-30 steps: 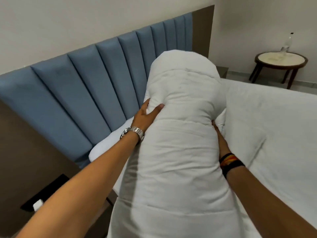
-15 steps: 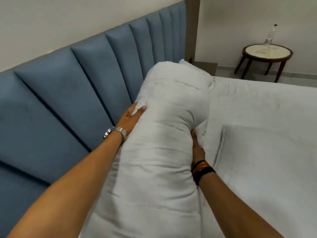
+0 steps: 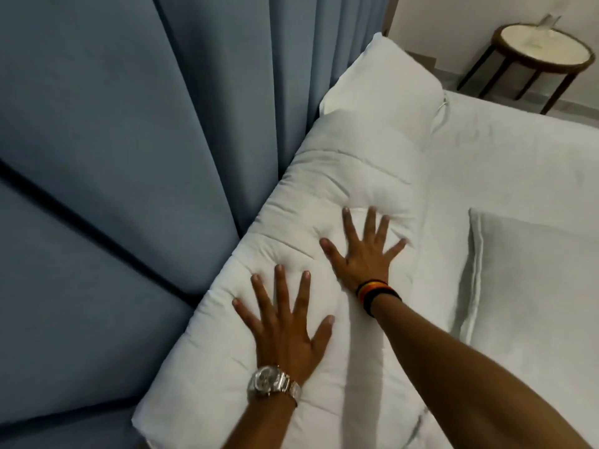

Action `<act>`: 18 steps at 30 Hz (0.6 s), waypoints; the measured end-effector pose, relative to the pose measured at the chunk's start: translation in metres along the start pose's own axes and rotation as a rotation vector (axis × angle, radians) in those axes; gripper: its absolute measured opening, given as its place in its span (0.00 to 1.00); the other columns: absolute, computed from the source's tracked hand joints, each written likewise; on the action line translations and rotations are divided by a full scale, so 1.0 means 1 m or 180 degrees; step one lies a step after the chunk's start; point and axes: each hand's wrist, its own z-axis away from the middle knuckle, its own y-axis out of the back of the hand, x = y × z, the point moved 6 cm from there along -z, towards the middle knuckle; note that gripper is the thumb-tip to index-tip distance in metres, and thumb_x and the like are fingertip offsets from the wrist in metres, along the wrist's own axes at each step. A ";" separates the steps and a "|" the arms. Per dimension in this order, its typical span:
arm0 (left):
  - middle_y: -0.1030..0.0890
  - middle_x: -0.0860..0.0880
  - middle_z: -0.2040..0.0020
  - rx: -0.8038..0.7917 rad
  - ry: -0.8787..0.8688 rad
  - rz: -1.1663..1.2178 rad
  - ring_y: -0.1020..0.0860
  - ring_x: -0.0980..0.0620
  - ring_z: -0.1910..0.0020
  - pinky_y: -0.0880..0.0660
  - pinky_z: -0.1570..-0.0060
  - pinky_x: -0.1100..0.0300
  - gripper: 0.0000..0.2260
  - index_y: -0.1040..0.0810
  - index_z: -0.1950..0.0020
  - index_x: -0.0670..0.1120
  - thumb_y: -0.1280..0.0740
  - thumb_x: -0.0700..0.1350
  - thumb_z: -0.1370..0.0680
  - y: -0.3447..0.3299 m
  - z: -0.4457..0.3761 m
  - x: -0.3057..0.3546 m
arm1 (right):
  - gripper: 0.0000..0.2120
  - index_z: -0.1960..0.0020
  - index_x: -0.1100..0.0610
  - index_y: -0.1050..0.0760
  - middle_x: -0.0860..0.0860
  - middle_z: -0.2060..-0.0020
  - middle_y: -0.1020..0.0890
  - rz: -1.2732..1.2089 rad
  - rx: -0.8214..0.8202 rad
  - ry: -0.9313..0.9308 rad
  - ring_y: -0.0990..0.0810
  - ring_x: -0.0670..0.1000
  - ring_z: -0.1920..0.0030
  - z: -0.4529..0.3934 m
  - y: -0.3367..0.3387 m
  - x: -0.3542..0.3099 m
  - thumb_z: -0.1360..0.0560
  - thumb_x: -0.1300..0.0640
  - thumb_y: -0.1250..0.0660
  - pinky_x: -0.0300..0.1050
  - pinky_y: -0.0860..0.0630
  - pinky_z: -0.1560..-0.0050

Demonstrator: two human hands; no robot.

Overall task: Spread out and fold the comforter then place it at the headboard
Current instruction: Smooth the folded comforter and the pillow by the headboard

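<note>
The folded white comforter (image 3: 327,186) lies as a long bundle on the bed, its left side against the blue padded headboard (image 3: 129,140). My left hand (image 3: 285,325), with a silver watch on the wrist, rests flat on the near part of the comforter, fingers spread. My right hand (image 3: 363,251), with dark and coloured bands on the wrist, presses flat on its middle, fingers apart. Neither hand grips the fabric.
A white pillow (image 3: 382,82) lies beyond the comforter's far end against the headboard. Another white pillow (image 3: 534,286) lies on the bed sheet (image 3: 505,157) to the right. A round wooden side table (image 3: 544,50) stands at the far right by the wall.
The comforter has gone from being held up between both hands to lying flat along the headboard. Both hands let go of its sides and now press on top with open fingers.
</note>
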 end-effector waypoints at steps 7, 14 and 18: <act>0.50 0.43 0.14 -0.0437 0.0032 -0.0011 0.54 0.29 0.18 0.55 0.32 0.17 0.39 0.45 0.15 0.58 0.45 0.73 0.23 -0.018 0.008 0.007 | 0.41 0.19 0.34 0.67 0.51 0.16 0.62 0.0241 -0.0420 0.0082 0.65 0.60 0.17 0.006 -0.013 0.024 0.26 0.19 0.59 0.80 0.64 0.28; 0.50 0.42 0.14 -0.0654 -0.0091 0.0157 0.57 0.32 0.17 0.58 0.30 0.20 0.35 0.43 0.16 0.57 0.48 0.70 0.20 0.029 0.012 0.076 | 0.40 0.17 0.37 0.52 0.49 0.16 0.50 -0.0556 0.0264 -0.0533 0.54 0.52 0.16 0.119 0.071 0.151 0.23 0.24 0.48 0.70 0.62 0.22; 0.53 0.45 0.14 -0.1229 -0.0649 0.0184 0.61 0.35 0.17 0.65 0.28 0.25 0.34 0.49 0.15 0.59 0.54 0.70 0.20 0.023 0.032 0.181 | 0.42 0.17 0.42 0.43 0.54 0.17 0.44 -0.0516 0.0574 -0.1468 0.49 0.54 0.17 0.202 0.122 0.294 0.26 0.25 0.47 0.72 0.57 0.23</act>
